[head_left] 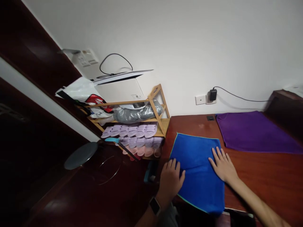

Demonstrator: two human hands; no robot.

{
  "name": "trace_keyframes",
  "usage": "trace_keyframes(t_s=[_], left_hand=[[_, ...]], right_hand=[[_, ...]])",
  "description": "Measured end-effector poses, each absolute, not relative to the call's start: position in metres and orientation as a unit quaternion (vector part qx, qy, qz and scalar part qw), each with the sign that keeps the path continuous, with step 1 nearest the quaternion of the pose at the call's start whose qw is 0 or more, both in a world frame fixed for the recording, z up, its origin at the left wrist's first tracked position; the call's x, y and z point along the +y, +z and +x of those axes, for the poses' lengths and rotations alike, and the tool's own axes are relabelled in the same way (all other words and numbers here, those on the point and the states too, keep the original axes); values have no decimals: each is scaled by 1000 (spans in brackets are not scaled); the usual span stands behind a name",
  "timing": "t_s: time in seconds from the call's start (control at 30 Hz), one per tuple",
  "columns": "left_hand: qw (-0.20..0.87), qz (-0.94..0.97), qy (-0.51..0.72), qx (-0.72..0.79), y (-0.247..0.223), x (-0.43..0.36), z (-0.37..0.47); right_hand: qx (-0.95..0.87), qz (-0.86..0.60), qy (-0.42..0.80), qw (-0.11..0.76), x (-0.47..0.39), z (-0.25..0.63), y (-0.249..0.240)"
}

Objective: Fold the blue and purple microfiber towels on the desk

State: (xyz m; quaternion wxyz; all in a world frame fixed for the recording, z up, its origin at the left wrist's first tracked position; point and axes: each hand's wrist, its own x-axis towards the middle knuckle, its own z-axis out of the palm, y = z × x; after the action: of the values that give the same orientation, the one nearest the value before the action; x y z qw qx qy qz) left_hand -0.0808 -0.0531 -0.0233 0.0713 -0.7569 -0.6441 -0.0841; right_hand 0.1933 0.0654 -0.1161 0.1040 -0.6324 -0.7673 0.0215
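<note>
A blue cloth [199, 179] with a green edge lies spread on the reddish-brown table [255, 176], its near corner reaching the table's front edge. My left hand [170, 178], with a watch on the wrist, rests on the cloth's left edge, fingers stretched out. On the cloth's right edge my right hand [223, 165] lies flat with its fingers apart. A slight crease runs across the cloth between the two hands. Farther back on the right, a purple cloth [255, 132] lies spread on the same table, apart from both hands.
Left of the table stands a wooden rack [163, 126] holding several slippers [137, 130], plastic-wrapped items and a white box [120, 91]. A round stool [81, 155] is on the floor. A black charger [213, 94] is plugged into the wall, its cable running right.
</note>
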Motion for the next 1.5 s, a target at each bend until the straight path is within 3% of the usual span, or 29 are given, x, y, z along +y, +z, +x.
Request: trace_keyframes(t_s=[0.13,0.33,0.5,0.67,0.83,1.0,1.2,1.33,1.5], left_hand=[[22,-825,-114,-553,-42,-17,-89],[-15,-831,-96,-548,-70,-13,-120],[-50,-835,-72,-543,-70,-17,-140],[-32,-834,-60,-548,-70,-1,-142],[5,-836,-50,-547,-59,4,-138],[40,-846,-94,-523,-42,-23,-113],[24,-823,-156,-546,-41,33,-41],[-3,-819,-141,-556,-60,92,6],[-13,-822,-120,-556,-76,127,17]], right_hand=[[-777,-625,19,70,70,196,-113],[-797,-601,44,41,114,200,-79],[-786,-606,25,124,53,194,-84],[-834,-526,30,165,-27,198,-107],[-862,-491,34,120,-19,229,-103],[-872,-472,30,129,-28,264,-100],[-829,-528,51,175,56,230,-74],[-808,-575,67,107,134,193,-70],[-781,-620,48,53,154,187,-90]])
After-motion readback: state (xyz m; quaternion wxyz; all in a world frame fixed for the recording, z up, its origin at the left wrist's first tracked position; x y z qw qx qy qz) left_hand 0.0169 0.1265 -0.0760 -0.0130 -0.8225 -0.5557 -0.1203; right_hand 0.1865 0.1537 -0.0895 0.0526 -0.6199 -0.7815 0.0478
